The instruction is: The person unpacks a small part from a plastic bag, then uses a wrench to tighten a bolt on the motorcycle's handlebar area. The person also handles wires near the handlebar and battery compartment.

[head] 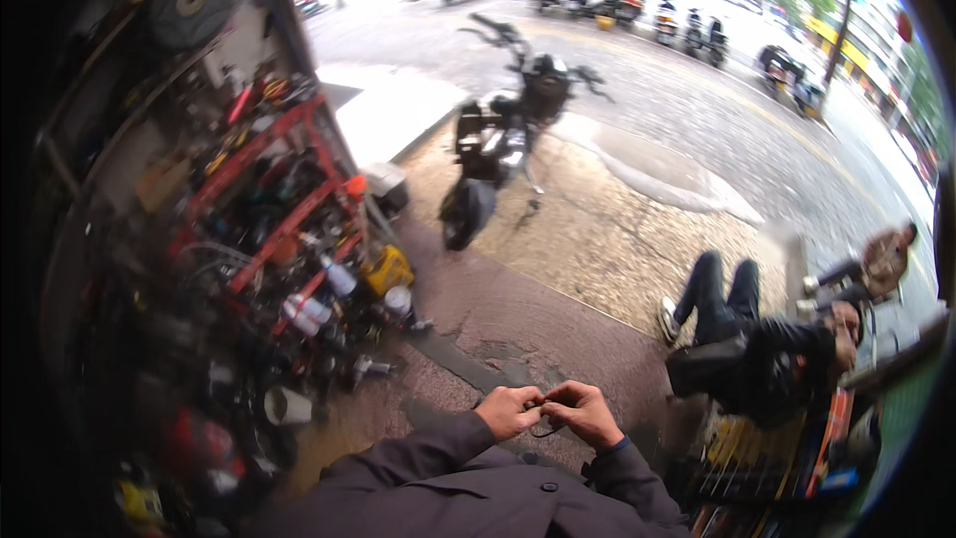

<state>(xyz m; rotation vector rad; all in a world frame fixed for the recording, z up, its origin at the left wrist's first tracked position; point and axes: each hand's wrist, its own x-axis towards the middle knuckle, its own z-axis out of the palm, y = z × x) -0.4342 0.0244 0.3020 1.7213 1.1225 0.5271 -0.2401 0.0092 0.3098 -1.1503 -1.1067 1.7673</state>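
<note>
In front of my dark jacket (463, 497), my left hand (509, 412) and my right hand (586, 412) meet with their fingertips almost touching. Pinched between them is a thin black cord or cable (547, 433), part of which loops below the fingers. What sits right at the fingertips is small, dark and mostly covered, so its exact kind does not show. Beneath the hands lies a reddish-brown floor with grey patches (500, 359).
Cluttered red metal racking (258, 269) with tools, bottles and a yellow container (388, 270) fills the left. A dark two-wheeler (489, 142) stands ahead on the paving. At right, a person in dark clothes (777, 362) sits near a rack of long items (758, 456).
</note>
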